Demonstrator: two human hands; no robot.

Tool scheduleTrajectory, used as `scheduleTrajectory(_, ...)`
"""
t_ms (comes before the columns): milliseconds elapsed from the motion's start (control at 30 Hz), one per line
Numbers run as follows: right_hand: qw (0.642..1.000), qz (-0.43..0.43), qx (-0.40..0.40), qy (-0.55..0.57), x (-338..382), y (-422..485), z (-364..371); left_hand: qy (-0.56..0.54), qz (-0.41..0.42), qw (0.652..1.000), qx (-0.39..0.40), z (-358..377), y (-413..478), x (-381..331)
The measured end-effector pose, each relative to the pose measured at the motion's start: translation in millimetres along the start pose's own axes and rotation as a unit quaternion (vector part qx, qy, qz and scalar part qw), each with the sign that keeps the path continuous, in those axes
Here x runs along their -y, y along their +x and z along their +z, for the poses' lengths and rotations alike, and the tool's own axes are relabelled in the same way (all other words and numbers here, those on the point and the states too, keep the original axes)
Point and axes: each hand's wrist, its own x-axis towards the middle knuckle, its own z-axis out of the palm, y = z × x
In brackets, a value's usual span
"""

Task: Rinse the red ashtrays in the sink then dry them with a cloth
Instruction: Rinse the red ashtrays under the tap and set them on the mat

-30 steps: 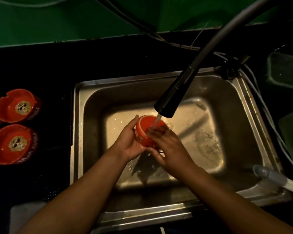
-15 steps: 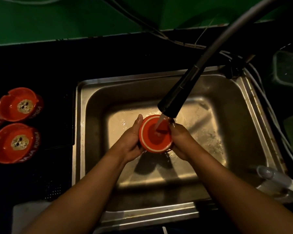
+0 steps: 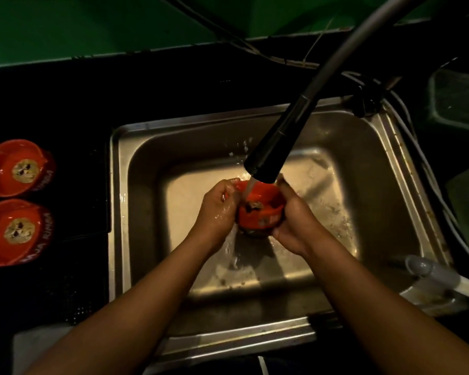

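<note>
Left of the sink, on the worktop: upper ashtray and lower ashtray, both red, each with dirty residue in the bowl, so probably not rinsed yet. Over the sink: left hand and right hand each curl round a third ashtray, held bowl-up under the tap. Water runs in and dark bits sit inside. Rinse underway on this one. Drying looks unstarted, no cloth clearly visible. Early in the task.
</note>
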Motion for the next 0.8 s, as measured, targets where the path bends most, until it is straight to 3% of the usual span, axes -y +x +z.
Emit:
scheduleTrajectory(133, 0.994, 0.029, 0.04, -0.096, -7.2, 10.2, 18.0, 0.022, 0.042, 0.999, -0.003, -31.5, -11.0, 4.0)
scheduleTrajectory(333, 0.963, 0.0, 0.058, -0.262, -5.4, 5.8, 13.3, 0.032, -0.082, 0.995, 0.039, -66.1, -16.1, 19.9)
scheduleTrajectory(467, 0.983, 0.004, 0.035, -0.18, -2.2, 15.4, 2.9, 0.02, -0.137, 0.99, 0.014, -66.3, -18.3, 34.3)
scheduleTrajectory(600, 0.982, 0.022, 0.044, -0.183, -25.3, 19.2, 18.2, -0.098, -0.204, 0.974, -0.03, -66.6, -19.7, 34.2)
scheduleTrajectory(733, 0.949, -0.118, 0.018, -0.292, -23.8, 10.2, 6.4, -0.122, -0.282, 0.951, 0.026, -66.6, -21.6, 36.9)
scheduleTrajectory(800, 0.897, -0.221, -0.018, -0.384, -19.9, 4.4, 3.4, -0.157, -0.336, 0.926, 0.073, -57.7, -21.6, 36.3)
